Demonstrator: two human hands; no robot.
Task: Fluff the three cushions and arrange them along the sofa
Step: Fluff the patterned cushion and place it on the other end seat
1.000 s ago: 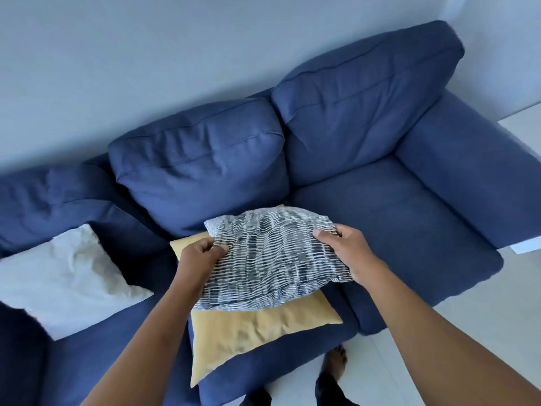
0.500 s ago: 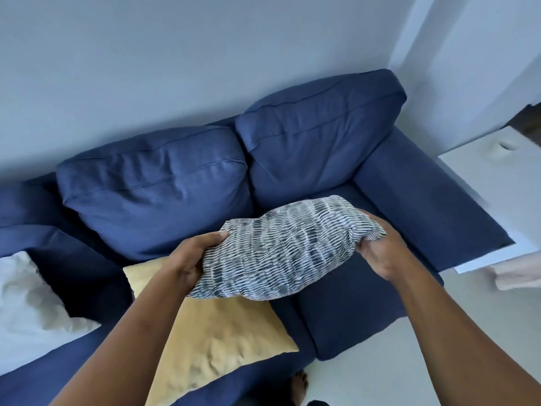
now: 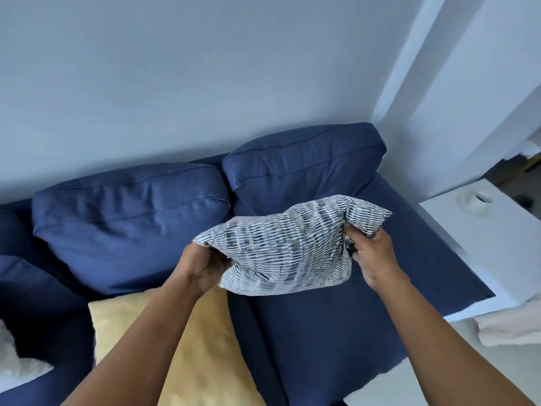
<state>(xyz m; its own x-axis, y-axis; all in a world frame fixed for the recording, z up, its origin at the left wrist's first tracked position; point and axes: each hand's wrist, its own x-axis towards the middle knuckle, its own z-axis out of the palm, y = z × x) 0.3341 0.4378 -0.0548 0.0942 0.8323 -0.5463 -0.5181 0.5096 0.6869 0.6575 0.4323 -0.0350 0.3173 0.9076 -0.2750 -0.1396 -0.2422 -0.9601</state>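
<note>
Striped grey-and-white cushion [image 3: 288,247] held above the sofa's [image 3: 336,332] right-end seat.
My left hand [image 3: 202,263] and right hand [image 3: 370,254] clamped its opposite ends; yellow cushion [image 3: 202,356] lay on the seat's front edge.

My forearms are bare, no sleeves reaching into view. My left hand [image 3: 205,266] at nine o'clock and my right hand [image 3: 373,259] at three o'clock wear no gloves, rings or watch.

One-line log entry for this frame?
Both hands: left hand, right hand grip patterned cushion | above sofa seat | yellow cushion lying flat
</note>
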